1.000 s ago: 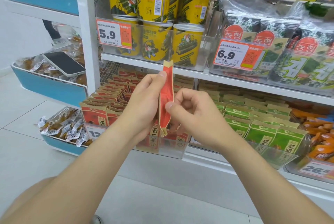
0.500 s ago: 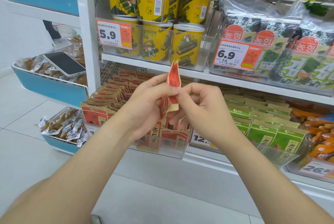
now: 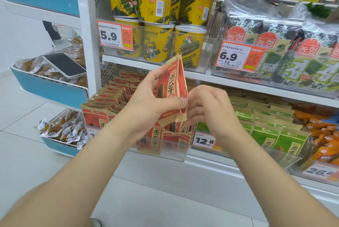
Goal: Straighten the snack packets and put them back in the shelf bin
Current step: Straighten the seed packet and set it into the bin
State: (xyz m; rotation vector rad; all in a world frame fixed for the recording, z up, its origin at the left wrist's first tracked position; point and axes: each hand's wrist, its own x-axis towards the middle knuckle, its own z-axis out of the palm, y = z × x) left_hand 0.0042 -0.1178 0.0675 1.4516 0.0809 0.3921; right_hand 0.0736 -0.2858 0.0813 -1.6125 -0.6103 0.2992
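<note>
Nearest me, my left hand grips two red packets upright, with the thumb across their fronts and the fingers behind. It holds them in the air just above the near end of the clear bin. My right hand sits at their right edge with its fingers curled in. I can't tell whether it pinches the back packet or only touches it.

I judge this to be the squaring-up step, since the two packets overlap but their tops are not level. Next I would tap the edges flush, then lower the pair standing and face forward into the bin's right-hand row, beside the stocked rows on the left.

Further right stand green packets. Beyond, on the shelf above, are yellow tubs.
</note>
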